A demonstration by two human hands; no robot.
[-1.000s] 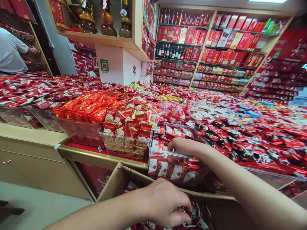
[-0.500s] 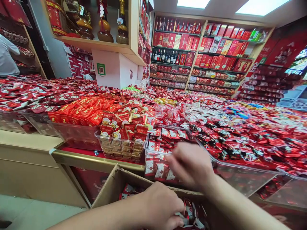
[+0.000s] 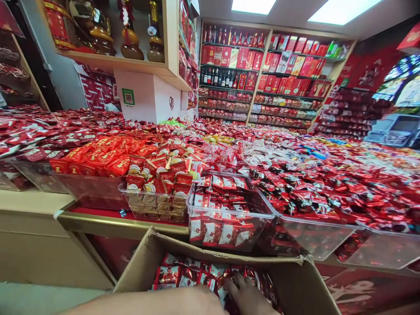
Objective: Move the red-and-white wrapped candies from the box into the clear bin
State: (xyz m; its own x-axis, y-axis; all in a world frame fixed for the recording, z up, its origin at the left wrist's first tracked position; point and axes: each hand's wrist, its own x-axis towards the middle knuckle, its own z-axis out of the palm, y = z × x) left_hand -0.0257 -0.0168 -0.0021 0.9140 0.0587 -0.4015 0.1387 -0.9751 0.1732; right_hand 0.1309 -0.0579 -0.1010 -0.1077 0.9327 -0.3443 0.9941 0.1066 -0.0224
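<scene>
Inside a cardboard box (image 3: 197,253) at the bottom of the view lie many small red and white candy packets (image 3: 167,275). My right hand (image 3: 247,297) is down among them, fingers apart and touching the packets, with nothing visibly gripped. My left hand (image 3: 200,302) crosses the box's near side from the left; its fingers are cut off by the frame edge. Just behind the box stands a clear plastic bin (image 3: 210,214) partly filled with red and white packets, some stacked in rows against its front wall.
Next to that bin, a clear bin (image 3: 154,205) holds durian packets. Orange-red packets fill another bin (image 3: 88,188) farther left. Bins heaped with red packets (image 3: 311,192) stretch right. A gold-edged counter (image 3: 118,225) supports the bins. Shelves of bottles and boxes (image 3: 236,74) stand behind.
My right hand has left the clear bin and come down into the cardboard box. My left hand has dropped lower, its fingers leaving view. The view has shifted slightly right.
</scene>
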